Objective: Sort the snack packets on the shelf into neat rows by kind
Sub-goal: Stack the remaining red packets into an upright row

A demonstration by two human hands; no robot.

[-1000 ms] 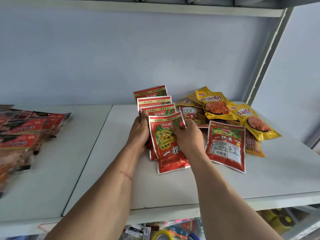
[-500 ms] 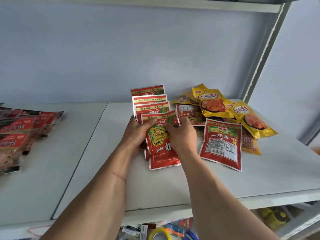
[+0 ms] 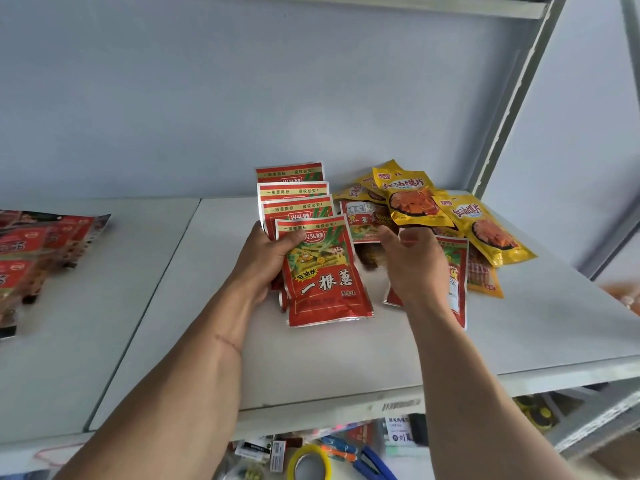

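Our left hand (image 3: 265, 261) gripped the stack of red packets (image 3: 320, 268) in the middle of the white shelf (image 3: 346, 362), thumb curled over the front one, its lower edge resting on the shelf. Our right hand (image 3: 414, 268) hung just beside it to the right, fingers loosely bent and holding nothing, above a red packet lying face down (image 3: 457, 282). Farther back, near the shelf's back right corner, yellow packets (image 3: 415, 199) lay in a messy pile. More red packets (image 3: 38, 251) lay by the left edge.
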